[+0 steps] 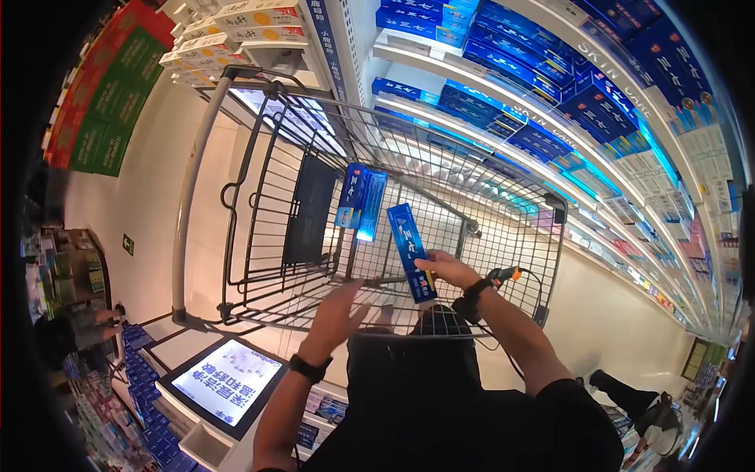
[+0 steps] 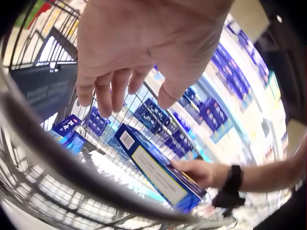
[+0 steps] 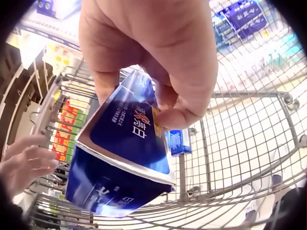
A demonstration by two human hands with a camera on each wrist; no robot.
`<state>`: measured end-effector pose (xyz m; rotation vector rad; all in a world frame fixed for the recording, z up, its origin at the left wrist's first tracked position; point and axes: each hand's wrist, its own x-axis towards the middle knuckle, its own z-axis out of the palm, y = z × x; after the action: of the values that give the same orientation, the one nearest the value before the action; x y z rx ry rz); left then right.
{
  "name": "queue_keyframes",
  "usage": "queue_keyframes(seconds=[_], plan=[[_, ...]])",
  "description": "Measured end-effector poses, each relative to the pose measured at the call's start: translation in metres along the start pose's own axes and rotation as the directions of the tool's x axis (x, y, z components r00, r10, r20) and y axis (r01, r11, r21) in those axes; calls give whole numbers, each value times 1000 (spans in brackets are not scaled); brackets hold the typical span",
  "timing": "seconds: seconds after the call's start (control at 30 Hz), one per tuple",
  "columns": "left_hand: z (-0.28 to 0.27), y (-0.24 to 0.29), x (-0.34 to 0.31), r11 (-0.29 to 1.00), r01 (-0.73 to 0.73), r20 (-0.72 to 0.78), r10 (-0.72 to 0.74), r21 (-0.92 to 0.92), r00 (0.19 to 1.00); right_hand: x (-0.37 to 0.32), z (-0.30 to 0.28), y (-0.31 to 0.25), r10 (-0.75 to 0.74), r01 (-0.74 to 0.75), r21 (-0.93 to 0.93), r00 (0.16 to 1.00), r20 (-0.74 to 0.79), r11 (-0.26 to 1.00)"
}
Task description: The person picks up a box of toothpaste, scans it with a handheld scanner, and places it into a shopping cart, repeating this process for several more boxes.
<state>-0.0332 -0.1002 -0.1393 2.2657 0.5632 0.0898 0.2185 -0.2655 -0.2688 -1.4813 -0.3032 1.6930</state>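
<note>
My right hand point(image 1: 450, 269) grips a long blue toothpaste box point(image 1: 405, 236) near its lower end, above the shopping cart point(image 1: 228, 259). In the right wrist view, thumb and fingers of the right hand point(image 3: 148, 33) close on opposite sides of the toothpaste box point(image 3: 132, 129). Over the cart's near side, my left hand point(image 1: 334, 315) holds nothing, its fingers loosely bent. The left wrist view has the left hand point(image 2: 144, 43) apart from the box. Two more blue boxes, one dark point(image 1: 351, 195) and one lighter point(image 1: 372, 206), lie in the cart beside its dark seat panel point(image 1: 309, 208).
Shelves point(image 1: 503, 75) stacked with blue boxes run along the far and right sides. A lit display screen point(image 1: 228, 381) stands at lower left. Red and green cartons point(image 1: 110, 94) are piled at upper left. Another person point(image 1: 79, 326) is at far left.
</note>
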Motion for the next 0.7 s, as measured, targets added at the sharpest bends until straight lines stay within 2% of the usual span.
queue_keyframes(seconds=[0.07,0.2,0.3,0.33,0.4,0.5,0.6,0.7], plan=[[-7,12,-10,989,-56,134,38,136,990,62,-3,20,9,-8,63,1000,-12,998],[-4,7,-16,974,-125,303,63,189,951,167,10,32,-1,11,58,984,-175,998],[2,4,-12,957,-150,319,66,247,946,225,16,53,-88,124,103,949,-302,987],[3,3,-11,950,-157,336,60,269,940,240,20,58,-162,217,142,933,-322,966],[3,4,-10,951,-150,321,58,270,945,258,27,65,-222,294,122,885,-410,948],[5,3,-10,951,-135,312,44,277,949,263,27,63,-255,212,-143,854,-454,967],[6,2,-10,953,-129,307,41,275,951,263,29,55,-329,134,-396,813,-480,908],[7,2,-12,948,-135,327,34,290,944,274,33,50,-361,115,-454,785,-504,883]])
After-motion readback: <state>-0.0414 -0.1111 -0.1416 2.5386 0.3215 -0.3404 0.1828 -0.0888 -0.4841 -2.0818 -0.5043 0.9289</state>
